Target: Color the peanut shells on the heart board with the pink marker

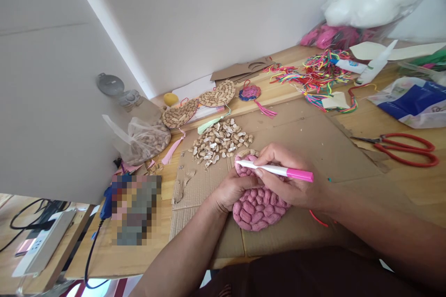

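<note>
Your two hands (232, 190) (294, 185), one marker (277, 169)
One pink peanut-shell piece (260, 211), three tasselled ornaments (218, 94), one pair of scissors (383, 139).

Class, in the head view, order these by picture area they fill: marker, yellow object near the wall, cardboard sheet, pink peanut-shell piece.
1. Cardboard sheet, clearly largest though partly covered.
2. Pink peanut-shell piece, partly hidden.
3. Marker, long but thin.
4. Yellow object, smallest; it lies farther back, so its true size is unsure.

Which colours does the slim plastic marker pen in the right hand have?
The marker pen is white with a pink rear end, in head view.
</note>
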{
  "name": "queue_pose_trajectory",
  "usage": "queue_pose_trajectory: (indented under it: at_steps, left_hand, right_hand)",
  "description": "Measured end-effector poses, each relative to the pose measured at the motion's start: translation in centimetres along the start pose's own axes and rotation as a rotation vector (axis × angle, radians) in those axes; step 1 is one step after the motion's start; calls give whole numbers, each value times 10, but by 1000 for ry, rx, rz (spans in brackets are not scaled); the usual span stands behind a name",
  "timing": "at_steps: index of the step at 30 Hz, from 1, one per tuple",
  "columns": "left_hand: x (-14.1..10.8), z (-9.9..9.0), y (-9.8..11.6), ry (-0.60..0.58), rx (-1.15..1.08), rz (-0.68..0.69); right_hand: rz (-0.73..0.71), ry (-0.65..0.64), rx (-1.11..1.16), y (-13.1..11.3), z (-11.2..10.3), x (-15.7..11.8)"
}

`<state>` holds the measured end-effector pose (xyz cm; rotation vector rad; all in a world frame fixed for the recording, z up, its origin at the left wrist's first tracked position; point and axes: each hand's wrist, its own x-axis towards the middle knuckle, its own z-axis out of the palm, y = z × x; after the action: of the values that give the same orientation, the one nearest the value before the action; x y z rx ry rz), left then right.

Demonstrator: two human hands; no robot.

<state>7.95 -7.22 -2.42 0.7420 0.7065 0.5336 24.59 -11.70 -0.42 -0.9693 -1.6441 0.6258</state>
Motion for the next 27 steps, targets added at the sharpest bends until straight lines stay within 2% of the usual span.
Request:
queue_pose_trajectory:
  at_steps: [4,11,18,22,27]
  left_hand:
    - [-1,1,1,-26,8,-8]
    - [-1,0,0,3,15,1]
    - [-2,-3,2,-9,-63,-22]
    - [-1,-5,2,-36,-126,38]
    - [0,-6,3,-39,-158,74]
  right_hand:
    - [-14,18,-8,-3,-3,2]
    - [-49,-6,-61,-5,-4,3]
    - [8,196,-123,-4,-10,0]
    - [29,213,-115,-6,-12,2]
    - [-16,240,-94,-9,-12,4]
